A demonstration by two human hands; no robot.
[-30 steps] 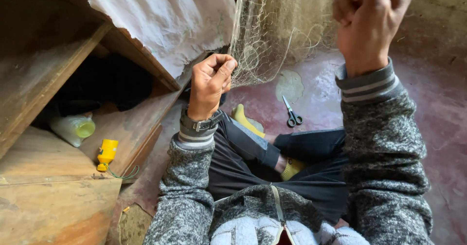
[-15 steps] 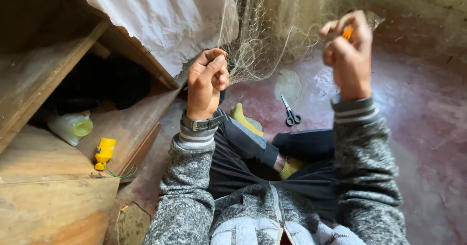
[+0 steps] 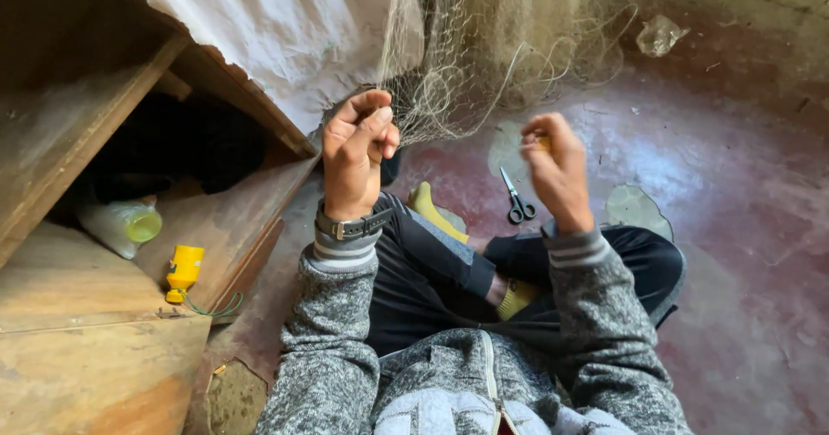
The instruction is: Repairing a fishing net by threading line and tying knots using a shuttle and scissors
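A pale fishing net (image 3: 484, 63) hangs in front of me, down to the floor. My left hand (image 3: 358, 150) pinches a bunch of its mesh between thumb and fingers at chest height. My right hand (image 3: 557, 171) is closed around a small orange netting needle (image 3: 542, 144), only its tip showing, close to the net's lower edge. I sit cross-legged in dark trousers and yellow socks, wearing a grey sweater and a wristwatch.
Scissors (image 3: 516, 200) lie on the reddish floor just beyond my knees. A wooden shelf (image 3: 95, 314) at the left holds a yellow object (image 3: 184, 271) and a pale bottle (image 3: 121, 223). A white cloth (image 3: 285, 29) hangs above. Crumpled clear plastic (image 3: 661, 33) lies far right.
My right hand has come down from high at the upper right to level with my left hand, near the net. The left hand has stayed on the mesh.
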